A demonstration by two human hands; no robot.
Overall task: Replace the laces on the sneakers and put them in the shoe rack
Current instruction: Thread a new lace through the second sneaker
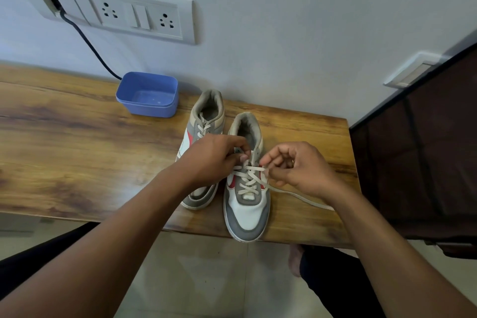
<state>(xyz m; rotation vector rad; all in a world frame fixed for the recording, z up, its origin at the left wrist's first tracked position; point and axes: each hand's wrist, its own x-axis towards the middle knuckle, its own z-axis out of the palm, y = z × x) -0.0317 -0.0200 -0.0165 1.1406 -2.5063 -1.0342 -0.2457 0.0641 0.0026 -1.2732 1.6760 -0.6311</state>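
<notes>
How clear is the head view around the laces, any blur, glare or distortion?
Head view: the lace on the nearer sneaker, the left hand and the right hand pinching it are sharp; light soft and even, no harsh glare; the wide angle tilts the socket panel and bows the table edge; the table's near left looks hazy.

White-and-grey sneakers with red side flashes and cream laces on a honey-brown, dark-grained wooden worktop; periwinkle-blue plastic tub, black cable, white socket panel behind.
</notes>
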